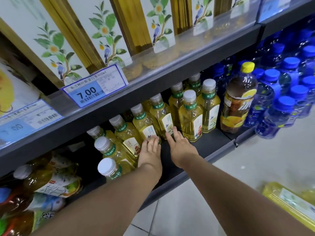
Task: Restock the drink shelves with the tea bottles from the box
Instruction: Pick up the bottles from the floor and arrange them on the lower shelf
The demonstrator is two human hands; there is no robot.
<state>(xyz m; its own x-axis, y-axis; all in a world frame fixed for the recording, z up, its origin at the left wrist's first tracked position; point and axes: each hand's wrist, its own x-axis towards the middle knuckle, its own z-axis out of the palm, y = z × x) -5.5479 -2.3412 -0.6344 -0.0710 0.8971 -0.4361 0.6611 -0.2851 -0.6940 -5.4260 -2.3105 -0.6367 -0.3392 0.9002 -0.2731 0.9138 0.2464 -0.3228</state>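
Dark grey metal shop shelf (213, 143) above pale floor tiles (255, 160) carries rows of clear, square-sided plastic tea bottles (190, 116), yellow inside, with ribbed white caps. Left hand (150, 150) and right hand (180, 149) reach in side by side, fingers straight and gripping nothing, tips touching the lower labels of two middle bottles. Glossy blue bottles (281, 113) crowd the right.

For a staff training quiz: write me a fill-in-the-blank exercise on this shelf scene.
1. The price tag on the shelf edge reads ____.
2. The tall brown bottle beside the tea bottles has a ____ cap.
3. The bottles at far right have ____ caps.
4. The left hand and right hand reach the tea bottles with straight fingers, holding ____.

Missing words: 7.00; yellow; blue; nothing
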